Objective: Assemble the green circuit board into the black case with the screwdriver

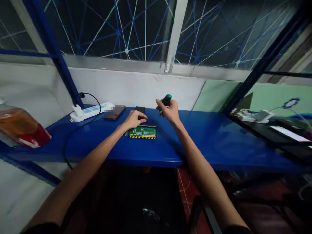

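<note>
A green circuit board (143, 131) with a row of yellow ports along its near edge lies on the blue table. Just behind its left part is my left hand (133, 119), thumb and fingers drawn together; anything between them is too small to make out. Beyond that hand, a dark flat piece (140, 109) rests partly hidden. My right hand (170, 112) is raised above the table, right of the board, closed around a screwdriver (167, 99) with a green and dark handle. Its shaft barely shows below the fingers.
On the blue table (202, 139), a white power strip (91, 111) with a black cable (70, 133) and a dark flat device (115, 112) lie back left. An orange-red package (24, 126) stands far left. Dark equipment (265, 130) occupies the right. Blue frame posts rise at both sides.
</note>
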The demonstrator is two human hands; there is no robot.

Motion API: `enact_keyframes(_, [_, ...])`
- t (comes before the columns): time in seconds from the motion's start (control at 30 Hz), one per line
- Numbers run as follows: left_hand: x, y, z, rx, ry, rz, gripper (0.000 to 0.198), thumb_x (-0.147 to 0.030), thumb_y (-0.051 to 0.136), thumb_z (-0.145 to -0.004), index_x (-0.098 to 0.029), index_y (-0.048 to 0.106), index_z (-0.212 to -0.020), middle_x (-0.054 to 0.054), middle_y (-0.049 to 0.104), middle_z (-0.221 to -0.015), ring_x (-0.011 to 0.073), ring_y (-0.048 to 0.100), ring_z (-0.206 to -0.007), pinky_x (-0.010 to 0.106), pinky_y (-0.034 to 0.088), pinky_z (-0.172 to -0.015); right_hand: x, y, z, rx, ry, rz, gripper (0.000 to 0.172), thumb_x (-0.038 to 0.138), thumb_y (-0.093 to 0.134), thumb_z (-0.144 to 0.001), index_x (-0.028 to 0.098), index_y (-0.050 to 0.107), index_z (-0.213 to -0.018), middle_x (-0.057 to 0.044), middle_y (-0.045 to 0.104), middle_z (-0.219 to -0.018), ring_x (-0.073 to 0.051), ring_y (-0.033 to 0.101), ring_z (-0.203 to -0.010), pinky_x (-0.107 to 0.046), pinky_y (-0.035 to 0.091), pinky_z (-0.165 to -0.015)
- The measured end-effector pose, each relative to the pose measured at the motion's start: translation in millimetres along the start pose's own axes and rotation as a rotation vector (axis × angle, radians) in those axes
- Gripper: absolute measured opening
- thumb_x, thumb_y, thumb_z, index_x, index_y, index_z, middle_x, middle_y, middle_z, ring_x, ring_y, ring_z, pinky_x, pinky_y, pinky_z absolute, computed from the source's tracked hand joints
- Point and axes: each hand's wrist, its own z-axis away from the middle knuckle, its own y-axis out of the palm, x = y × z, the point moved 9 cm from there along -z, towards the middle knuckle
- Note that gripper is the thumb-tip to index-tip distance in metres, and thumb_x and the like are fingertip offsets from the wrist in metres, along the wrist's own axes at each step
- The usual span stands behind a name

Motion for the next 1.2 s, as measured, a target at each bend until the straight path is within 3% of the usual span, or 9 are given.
enact_keyframes(0.13, [6.5,8.1,1.4,0.080,-0.079,0.038,0.018,-0.019,0.066,-0.076,-0.014,0.077,-0.089,0.006,0.073,-0.068,0.0164,0.067,-0.063,0.025,0.049,-0.064,-2.5,14.7,4.2,0.094,-0.002,0.052,0.043,0.058,0.064,-0.078,0.016,0.059,-0.072,-0.004,0.065,-0.065,-0.010,0.055,-0.039,-0.026,0.045,-0.044])
enact_keyframes(0.27, [17.2,6.5,3.7,0.113,-0.197,0.149,0.022,-0.022,0.064,-0.078,-0.013,0.075,-0.095,0.005,0.069,-0.060,0.0155,0.065,-0.054,0.024,0.048,-0.055,-10.0,22.8,6.6,0.145,0.032,0.115,0.045,0.060,0.062,-0.078,0.016,0.058,-0.066,-0.006,0.066,-0.062,-0.011,0.055,-0.040,-0.027,0.046,-0.045])
enact_keyframes(0.47, [22.9,-18.8,5.1,0.084,-0.165,-0.048,0.021,-0.022,0.063,-0.077,-0.015,0.076,-0.091,0.005,0.071,-0.065,0.0132,0.063,-0.054,0.024,0.045,-0.058,-12.8,30.4,9.5,0.205,0.055,0.162,0.048,0.059,0.058,-0.081,0.016,0.059,-0.060,-0.007,0.062,-0.052,-0.012,0.053,-0.040,-0.029,0.046,-0.047])
enact_keyframes(0.7, [31.5,-17.2,6.4,0.158,-0.173,-0.060,0.027,-0.020,0.061,-0.073,-0.017,0.076,-0.095,0.007,0.074,-0.079,0.0158,0.065,-0.061,0.027,0.043,-0.060,-13.7,28.5,9.7,0.191,0.061,0.147,0.048,0.061,0.059,-0.079,0.016,0.059,-0.063,-0.008,0.065,-0.057,-0.012,0.053,-0.041,-0.029,0.046,-0.047])
enact_keyframes(0.8, [29.3,-25.2,6.3,0.170,-0.159,-0.022,0.029,-0.023,0.063,-0.072,-0.016,0.075,-0.097,0.008,0.074,-0.082,0.0178,0.065,-0.067,0.028,0.044,-0.065,-9.5,23.3,8.6,0.152,0.044,0.117,0.046,0.060,0.062,-0.077,0.017,0.058,-0.064,-0.008,0.066,-0.061,-0.011,0.054,-0.040,-0.029,0.047,-0.046])
enact_keyframes(0.87, [26.1,-28.7,9.2,0.250,-0.150,0.018,0.032,-0.029,0.065,-0.072,-0.015,0.075,-0.099,0.009,0.074,-0.081,0.0191,0.065,-0.071,0.028,0.044,-0.067,-6.0,18.9,7.9,0.116,0.045,0.086,0.046,0.061,0.064,-0.076,0.017,0.057,-0.066,-0.008,0.067,-0.065,-0.011,0.054,-0.038,-0.029,0.045,-0.042])
enact_keyframes(1.03, [27.3,-18.7,28.4,0.591,-0.207,0.062,0.040,-0.043,0.075,-0.066,-0.016,0.077,-0.095,0.011,0.075,-0.089,0.0227,0.065,-0.082,0.028,0.043,-0.070,9.8,19.7,12.8,0.109,0.031,-0.005,0.046,0.064,0.062,-0.078,0.018,0.056,-0.070,-0.005,0.064,-0.063,-0.010,0.052,-0.036,-0.027,0.041,-0.035])
enact_keyframes(1.2, [37.2,-8.9,32.7,0.647,-0.232,0.091,0.047,-0.046,0.077,-0.064,-0.014,0.076,-0.099,0.012,0.075,-0.092,0.0235,0.066,-0.085,0.028,0.043,-0.070,30.7,33.9,28.8,0.141,-0.009,-0.046,0.046,0.065,0.061,-0.078,0.019,0.056,-0.076,-0.001,0.062,-0.059,-0.009,0.050,-0.035,-0.025,0.038,-0.034])
